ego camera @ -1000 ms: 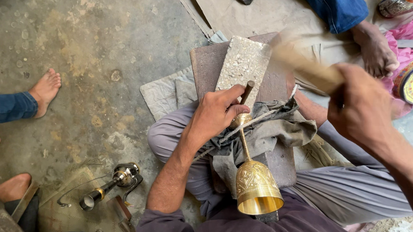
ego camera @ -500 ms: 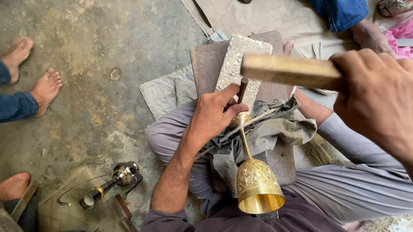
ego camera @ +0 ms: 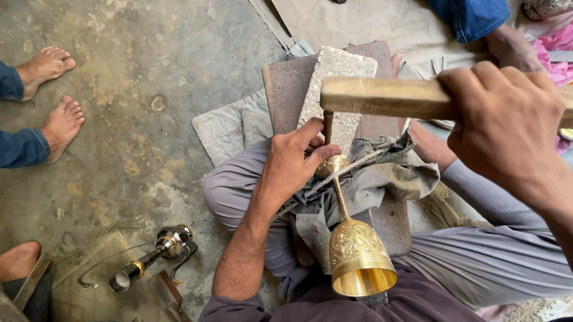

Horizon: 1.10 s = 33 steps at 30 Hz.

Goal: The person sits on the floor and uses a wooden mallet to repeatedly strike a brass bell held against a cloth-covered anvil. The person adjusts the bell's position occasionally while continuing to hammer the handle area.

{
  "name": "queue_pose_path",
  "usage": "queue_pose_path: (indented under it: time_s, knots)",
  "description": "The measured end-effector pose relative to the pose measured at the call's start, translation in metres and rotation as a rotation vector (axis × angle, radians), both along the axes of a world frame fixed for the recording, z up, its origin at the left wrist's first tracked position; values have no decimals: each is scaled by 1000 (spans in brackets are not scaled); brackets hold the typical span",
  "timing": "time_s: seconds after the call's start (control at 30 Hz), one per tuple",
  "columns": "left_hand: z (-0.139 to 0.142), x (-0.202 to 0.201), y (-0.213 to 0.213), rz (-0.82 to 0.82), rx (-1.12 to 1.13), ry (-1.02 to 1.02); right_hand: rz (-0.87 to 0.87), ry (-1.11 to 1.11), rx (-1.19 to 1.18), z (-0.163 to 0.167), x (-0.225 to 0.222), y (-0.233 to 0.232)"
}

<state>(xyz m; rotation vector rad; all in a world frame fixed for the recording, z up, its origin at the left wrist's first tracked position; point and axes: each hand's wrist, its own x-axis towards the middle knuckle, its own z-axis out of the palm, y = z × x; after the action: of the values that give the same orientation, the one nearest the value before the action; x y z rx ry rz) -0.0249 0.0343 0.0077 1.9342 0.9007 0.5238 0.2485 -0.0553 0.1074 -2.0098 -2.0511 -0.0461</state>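
Observation:
A brass goblet (ego camera: 358,257) lies on its side across my lap, its engraved cup towards me and its thin stem pointing away. My left hand (ego camera: 294,163) grips a thin dark metal punch (ego camera: 327,126) upright against the goblet's base. My right hand (ego camera: 505,125) holds a thick wooden mallet (ego camera: 384,97) raised level above the punch. A grey rag (ego camera: 390,176) with a cord is bunched under the goblet's stem.
A grey stone slab (ego camera: 339,85) rests on a brown board (ego camera: 284,86) ahead of my knees. A small brass tool (ego camera: 154,255) lies on the concrete floor at lower left. Other people's bare feet (ego camera: 54,96) are at the left; another person's foot (ego camera: 514,49) is at the top right.
My right hand has brought the mallet closer and lower over the punch. The bare feet at the left have shifted. My left hand has stayed on the punch.

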Motion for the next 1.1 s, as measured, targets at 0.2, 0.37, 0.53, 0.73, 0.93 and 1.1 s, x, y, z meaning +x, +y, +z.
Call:
queue_pose_path:
  time_s: [0.2, 0.37, 0.53, 0.73, 0.93, 1.1]
  knots:
    - [0, 1, 0, 15, -15, 12, -51, -170, -190, 13, -2, 8]
    - [-2, -1, 0, 0, -3, 14, -17, 93, -22, 17, -4, 11]
    - [-5, -3, -5, 1, 3, -46, 48, -251, 14, 13, -7, 12]
    - [-7, -2, -6, 63, 1, -38, 42, -285, -69, 5, -4, 16]
    - [-4, -2, -5, 66, -64, -11, -6, 49, -46, 10, -3, 19]
    - [-4, -3, -6, 61, -84, -23, 13, 12, -10, 16, -8, 19]
